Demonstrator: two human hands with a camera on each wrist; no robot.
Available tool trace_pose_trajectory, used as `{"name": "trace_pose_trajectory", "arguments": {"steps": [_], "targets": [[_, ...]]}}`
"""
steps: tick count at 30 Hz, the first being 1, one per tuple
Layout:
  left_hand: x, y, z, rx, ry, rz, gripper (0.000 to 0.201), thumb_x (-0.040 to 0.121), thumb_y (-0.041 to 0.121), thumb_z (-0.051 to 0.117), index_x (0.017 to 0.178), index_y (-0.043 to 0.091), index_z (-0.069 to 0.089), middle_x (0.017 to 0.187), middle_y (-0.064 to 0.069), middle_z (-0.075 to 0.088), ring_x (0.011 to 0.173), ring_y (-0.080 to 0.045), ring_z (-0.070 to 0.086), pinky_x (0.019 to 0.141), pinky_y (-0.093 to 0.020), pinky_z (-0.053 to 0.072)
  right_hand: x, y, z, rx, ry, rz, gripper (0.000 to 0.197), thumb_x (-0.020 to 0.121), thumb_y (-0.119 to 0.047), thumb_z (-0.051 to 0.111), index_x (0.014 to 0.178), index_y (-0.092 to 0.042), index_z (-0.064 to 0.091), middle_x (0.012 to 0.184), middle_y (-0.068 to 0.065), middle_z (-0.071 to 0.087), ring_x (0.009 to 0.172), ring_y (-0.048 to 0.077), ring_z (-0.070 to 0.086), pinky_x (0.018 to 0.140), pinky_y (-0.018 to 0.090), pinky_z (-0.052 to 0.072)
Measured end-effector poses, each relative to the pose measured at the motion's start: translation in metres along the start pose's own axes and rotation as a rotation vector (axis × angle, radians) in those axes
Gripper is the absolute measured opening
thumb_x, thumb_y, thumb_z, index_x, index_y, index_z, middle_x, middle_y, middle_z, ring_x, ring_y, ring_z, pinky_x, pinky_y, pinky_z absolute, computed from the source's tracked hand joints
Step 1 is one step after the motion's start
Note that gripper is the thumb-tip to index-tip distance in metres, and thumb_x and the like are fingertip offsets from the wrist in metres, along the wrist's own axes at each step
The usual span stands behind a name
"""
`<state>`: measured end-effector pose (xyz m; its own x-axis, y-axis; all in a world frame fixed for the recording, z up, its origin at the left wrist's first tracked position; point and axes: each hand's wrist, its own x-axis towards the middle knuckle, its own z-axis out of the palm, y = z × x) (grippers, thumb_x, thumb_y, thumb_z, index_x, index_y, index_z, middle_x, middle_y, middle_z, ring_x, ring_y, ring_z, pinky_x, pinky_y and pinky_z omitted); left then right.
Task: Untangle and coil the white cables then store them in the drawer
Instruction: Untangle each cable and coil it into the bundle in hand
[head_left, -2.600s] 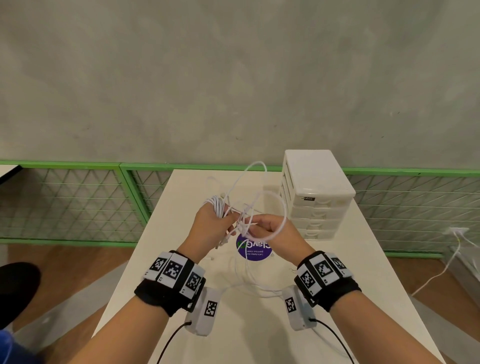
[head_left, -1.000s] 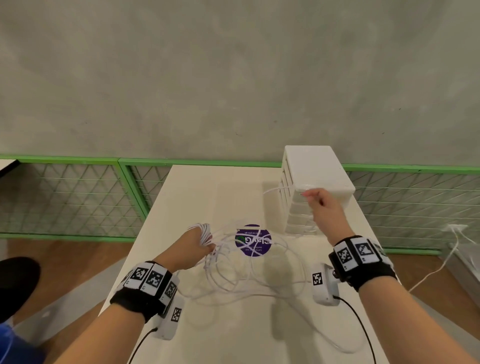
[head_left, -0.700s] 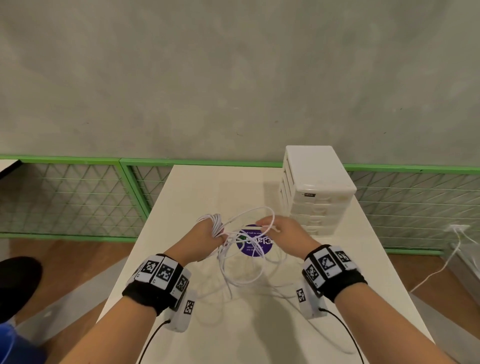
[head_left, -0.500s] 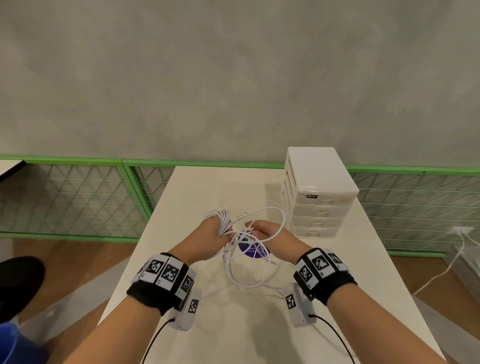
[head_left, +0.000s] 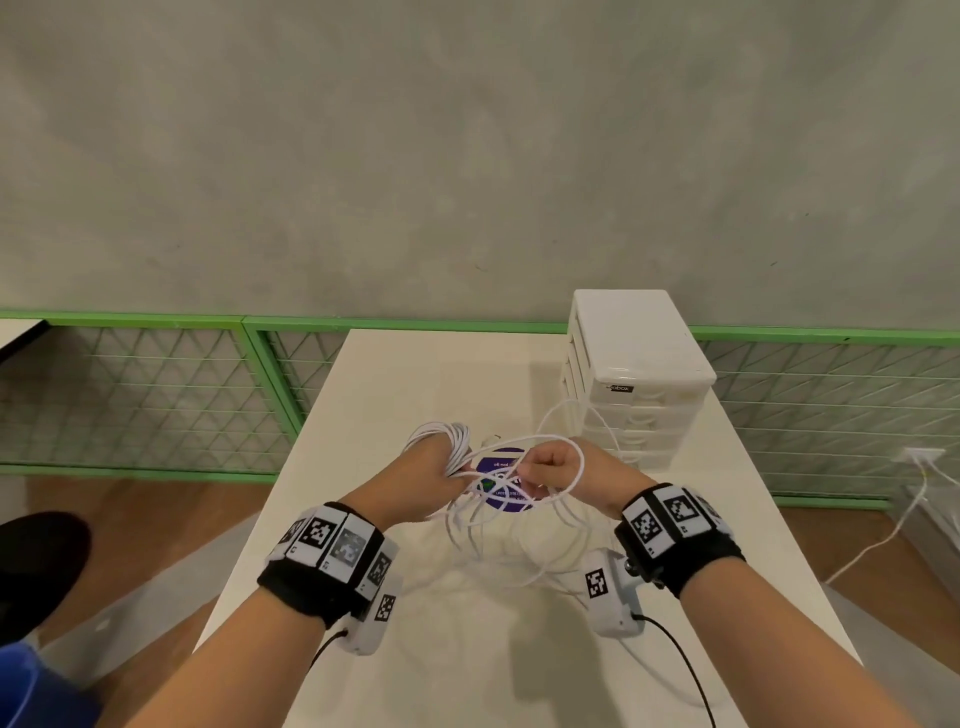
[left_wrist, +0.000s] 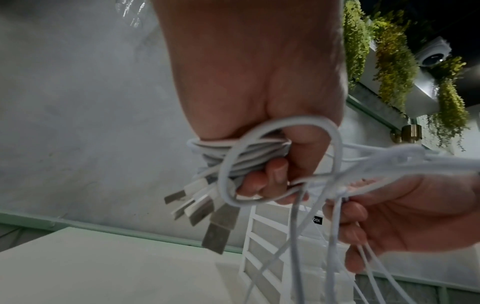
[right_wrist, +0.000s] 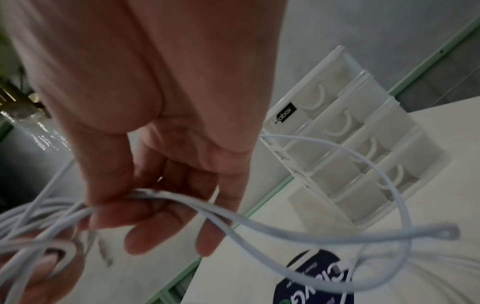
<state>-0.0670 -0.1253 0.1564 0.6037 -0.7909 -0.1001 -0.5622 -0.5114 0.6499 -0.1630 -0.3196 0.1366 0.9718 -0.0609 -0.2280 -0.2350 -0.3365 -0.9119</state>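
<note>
Above the white table (head_left: 395, 379), my left hand (head_left: 415, 475) grips a wound bundle of white cables (head_left: 449, 439). The left wrist view shows my fingers (left_wrist: 262, 183) curled round the coil (left_wrist: 241, 154), with several USB plugs (left_wrist: 215, 236) sticking out below. My right hand (head_left: 558, 465) pinches loose white strands (right_wrist: 182, 202) between thumb and fingers, just right of the left hand. Loose loops (head_left: 519, 551) hang from both hands down to the table. The white drawer unit (head_left: 631, 379) stands at the back right, all its drawers shut.
A round purple sticker (head_left: 501, 486) lies on the table under the hands. A green mesh fence (head_left: 145, 395) runs behind the table along a grey wall. Another white cable (head_left: 893, 525) runs across the floor at the right.
My right hand drew a strand out towards the drawer unit, then came back beside the left hand. The loose loops on the table have grown shorter.
</note>
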Motion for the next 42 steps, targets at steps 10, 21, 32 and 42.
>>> {"name": "trace_pose_trajectory", "arguments": {"steps": [10, 21, 32, 42], "targets": [[-0.004, -0.032, -0.014, -0.011, 0.099, -0.259, 0.021, 0.092, 0.014, 0.055, 0.076, 0.009, 0.043, 0.086, -0.016, 0.055, 0.077, -0.026, 0.051, 0.069, -0.033, 0.039, -0.010, 0.050, -0.066, 0.238, 0.838, 0.204, 0.015, 0.089, -0.010, 0.054, 0.088, -0.007, 0.068, 0.064, 0.004, 0.054, 0.053, 0.019, 0.051, 0.053, 0.030, 0.043], [-0.005, -0.046, -0.040, -0.008, 0.389, -0.277, 0.030, 0.084, 0.000, 0.053, 0.063, 0.012, 0.034, 0.059, -0.005, 0.037, 0.053, -0.019, 0.035, 0.050, -0.029, 0.026, -0.041, 0.117, -0.081, -0.132, 0.918, 0.642, 0.030, 0.096, -0.014, 0.045, 0.105, 0.007, 0.064, 0.109, 0.025, 0.064, 0.103, 0.039, 0.059, 0.087, 0.039, 0.044], [0.003, -0.028, -0.035, -0.088, 0.462, -0.286, 0.039, 0.084, 0.001, 0.054, 0.058, 0.014, 0.028, 0.051, -0.002, 0.028, 0.043, -0.017, 0.026, 0.045, -0.026, 0.023, -0.026, 0.107, -0.019, -0.770, 0.178, 0.503, 0.094, 0.071, -0.055, 0.065, 0.144, -0.008, 0.026, 0.152, 0.011, 0.024, 0.142, 0.026, 0.019, 0.114, 0.036, 0.021], [0.006, -0.008, -0.022, -0.136, 0.307, -0.252, 0.021, 0.085, 0.003, 0.053, 0.070, 0.007, 0.040, 0.060, -0.005, 0.037, 0.051, -0.018, 0.034, 0.050, -0.028, 0.028, -0.011, -0.006, 0.005, 0.114, 0.510, -0.179, 0.020, 0.092, -0.024, 0.056, 0.079, -0.017, 0.070, 0.075, 0.006, 0.066, 0.065, 0.008, 0.056, 0.067, 0.025, 0.046]]}}
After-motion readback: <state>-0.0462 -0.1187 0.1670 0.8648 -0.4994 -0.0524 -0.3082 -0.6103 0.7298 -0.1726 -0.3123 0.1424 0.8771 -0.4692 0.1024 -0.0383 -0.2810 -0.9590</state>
